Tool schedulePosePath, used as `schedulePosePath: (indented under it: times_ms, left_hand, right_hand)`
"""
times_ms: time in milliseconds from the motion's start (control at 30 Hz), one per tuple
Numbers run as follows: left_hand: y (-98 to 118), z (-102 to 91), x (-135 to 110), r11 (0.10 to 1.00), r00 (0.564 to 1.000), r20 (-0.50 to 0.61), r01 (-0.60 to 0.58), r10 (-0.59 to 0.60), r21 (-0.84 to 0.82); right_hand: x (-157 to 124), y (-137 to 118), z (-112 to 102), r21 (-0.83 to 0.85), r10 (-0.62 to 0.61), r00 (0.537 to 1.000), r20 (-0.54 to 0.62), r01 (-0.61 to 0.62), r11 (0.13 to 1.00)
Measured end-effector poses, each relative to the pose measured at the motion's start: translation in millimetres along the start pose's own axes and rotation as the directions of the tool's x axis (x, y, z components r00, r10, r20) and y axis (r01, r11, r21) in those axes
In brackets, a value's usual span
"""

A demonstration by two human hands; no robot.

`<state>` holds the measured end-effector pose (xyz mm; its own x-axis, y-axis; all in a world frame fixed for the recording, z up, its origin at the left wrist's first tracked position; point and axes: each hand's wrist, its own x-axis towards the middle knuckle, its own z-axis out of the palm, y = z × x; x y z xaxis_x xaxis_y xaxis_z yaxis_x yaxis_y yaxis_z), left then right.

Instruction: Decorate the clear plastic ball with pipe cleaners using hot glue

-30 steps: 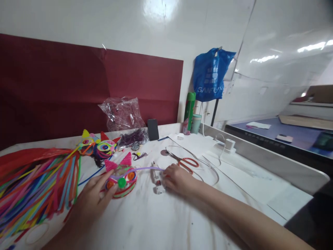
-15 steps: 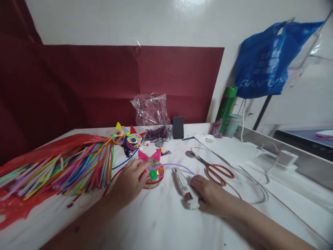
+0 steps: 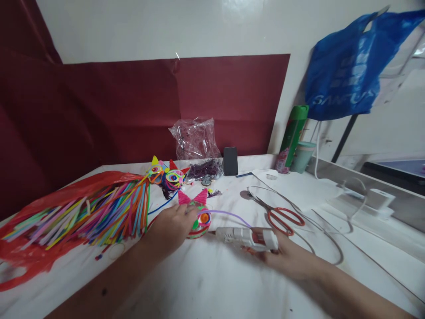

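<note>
A round cat-face craft with pink pipe-cleaner ears and an orange button eye lies on the white table. My left hand is closed over its left side and hides part of the face and the green button. From near those fingertips a purple pipe cleaner arches off to the right. In my right hand is a white glue gun, held level. Its nozzle points left, close to the craft's lower right edge; whether it touches is too small to tell.
Orange-handled scissors lie right of the glue gun, among grey cables. Many coloured pipe cleaners spread over a red plastic bag at left. Two finished-looking faces, a phone and clear plastic packaging are behind.
My right hand has picked the glue gun up from the table and turned its nozzle left toward the craft. My left hand has shifted right, covering more of the face.
</note>
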<state>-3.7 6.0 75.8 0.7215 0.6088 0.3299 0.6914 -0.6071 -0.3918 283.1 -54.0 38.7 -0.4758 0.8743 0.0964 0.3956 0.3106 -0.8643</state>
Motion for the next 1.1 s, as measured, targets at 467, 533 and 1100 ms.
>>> schedulePosePath:
  times_ms: [467,533,1100]
  left_hand:
    - [14,-12.9,15,0.992,0.99,-0.059,0.124,-0.125,-0.034]
    - [19,-11.9,18,0.98,0.979,-0.043,0.197,-0.199,-0.035]
    - [-1,-7.8,31,0.647,0.95,0.09,0.272,-0.3,-0.712]
  right_hand:
    - [-5,-7,3,0.001,0.039,0.999,0.006,-0.039,0.999]
    - [-5,-5,3,0.008,0.059,0.998,0.011,-0.059,0.998]
    - [-6,-12,12,-0.036,-0.101,0.99,-0.094,0.098,0.995]
